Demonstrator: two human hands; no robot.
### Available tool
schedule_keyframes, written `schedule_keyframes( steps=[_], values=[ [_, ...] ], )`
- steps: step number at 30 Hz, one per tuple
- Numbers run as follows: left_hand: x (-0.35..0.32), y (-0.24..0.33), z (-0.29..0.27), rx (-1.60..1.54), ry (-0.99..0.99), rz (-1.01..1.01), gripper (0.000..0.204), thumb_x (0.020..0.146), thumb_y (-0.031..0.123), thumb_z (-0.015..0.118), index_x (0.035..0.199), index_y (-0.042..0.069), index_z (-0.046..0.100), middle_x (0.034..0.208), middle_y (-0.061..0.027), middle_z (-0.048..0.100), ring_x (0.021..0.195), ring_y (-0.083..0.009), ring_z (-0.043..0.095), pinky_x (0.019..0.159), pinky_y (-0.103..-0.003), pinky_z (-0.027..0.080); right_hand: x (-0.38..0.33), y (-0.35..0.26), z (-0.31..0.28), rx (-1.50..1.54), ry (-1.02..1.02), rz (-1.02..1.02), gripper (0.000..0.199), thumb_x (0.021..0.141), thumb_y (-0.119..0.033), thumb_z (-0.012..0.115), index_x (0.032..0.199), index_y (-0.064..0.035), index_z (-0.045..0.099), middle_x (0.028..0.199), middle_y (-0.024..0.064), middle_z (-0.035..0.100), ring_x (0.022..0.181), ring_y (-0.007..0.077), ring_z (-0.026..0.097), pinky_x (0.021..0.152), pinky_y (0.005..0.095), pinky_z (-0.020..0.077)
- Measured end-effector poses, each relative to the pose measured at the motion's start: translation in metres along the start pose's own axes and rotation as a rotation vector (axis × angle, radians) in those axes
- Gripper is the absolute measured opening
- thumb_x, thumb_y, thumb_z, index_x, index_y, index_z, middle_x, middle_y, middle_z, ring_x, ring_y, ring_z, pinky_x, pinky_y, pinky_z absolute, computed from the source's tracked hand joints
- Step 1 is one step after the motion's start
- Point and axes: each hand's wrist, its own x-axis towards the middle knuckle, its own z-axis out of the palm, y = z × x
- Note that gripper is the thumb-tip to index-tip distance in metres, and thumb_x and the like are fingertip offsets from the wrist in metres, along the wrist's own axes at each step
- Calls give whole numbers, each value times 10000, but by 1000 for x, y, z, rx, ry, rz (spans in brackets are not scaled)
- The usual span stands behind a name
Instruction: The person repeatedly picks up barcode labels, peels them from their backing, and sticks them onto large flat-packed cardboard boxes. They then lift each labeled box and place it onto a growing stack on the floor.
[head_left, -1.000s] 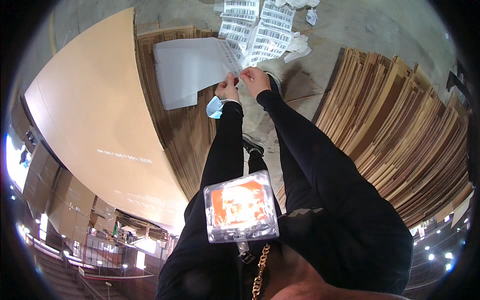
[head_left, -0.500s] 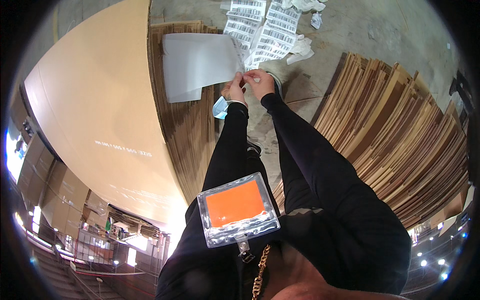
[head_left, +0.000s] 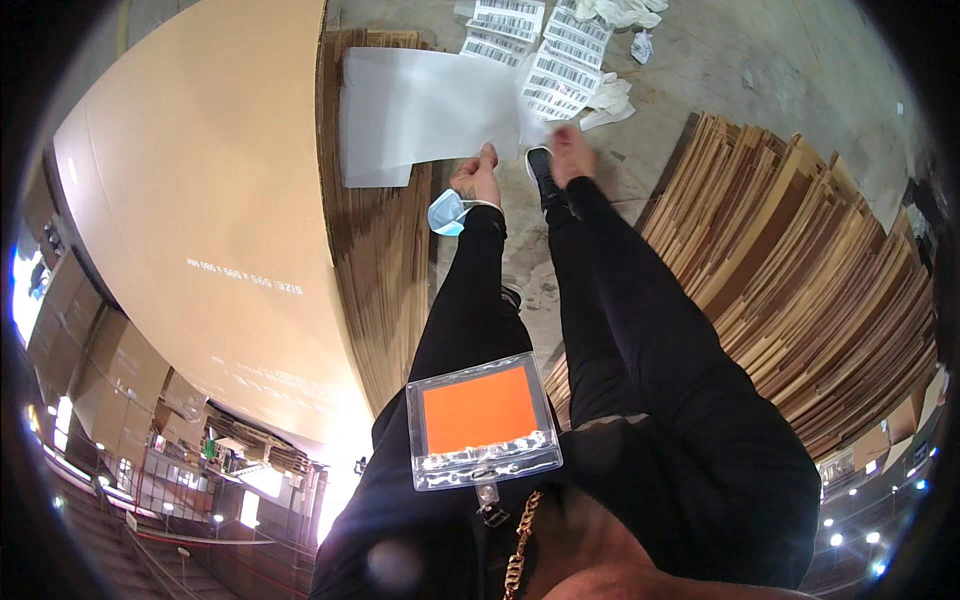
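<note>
My left hand (head_left: 478,180) pinches the near right corner of a large white sheet (head_left: 425,110), thumb uppermost. The sheet spreads out to the left over the edges of stacked cardboard. My right hand (head_left: 573,157) is apart from the left, above my dark shoe (head_left: 541,170). It is smeared by motion, so its fingers and anything in them cannot be made out. A pale blur lies between it and the sheet's right end. A light blue face mask (head_left: 447,214) hangs by its loop at my left wrist.
Barcode label sheets (head_left: 565,65) and crumpled white paper (head_left: 612,97) lie on the concrete floor ahead. A large cardboard panel (head_left: 200,200) rises on the left beside stacked cardboard (head_left: 375,260). Another row of flat cardboard (head_left: 790,270) stands at the right. A badge holder (head_left: 480,415) hangs before me.
My hands were together at the sheet's corner. The right hand has moved away to the right and forward, while the left stays at the corner. The view has shifted slightly.
</note>
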Motion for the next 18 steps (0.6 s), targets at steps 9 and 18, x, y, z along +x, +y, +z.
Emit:
schedule_keyframes(
  steps=[9,18],
  values=[
    [-66,14,-47,304,-48,144,424,748,186,781,1068,-32,608,943,-105,666,820,-175,632,756,-298,503,-45,95,-200,-406,290,552,339,753,-286,672,947,-8,664,911,155,680,852,286,654,778,381,501],
    [-275,92,-170,682,-317,1058,475,640,214,789,1060,75,615,1282,-160,497,1287,-344,406,1042,-515,307,-250,-76,-148,312,-65,-207,359,710,-23,665,1033,-14,508,1001,94,566,964,199,553,907,328,430]
  ],
)
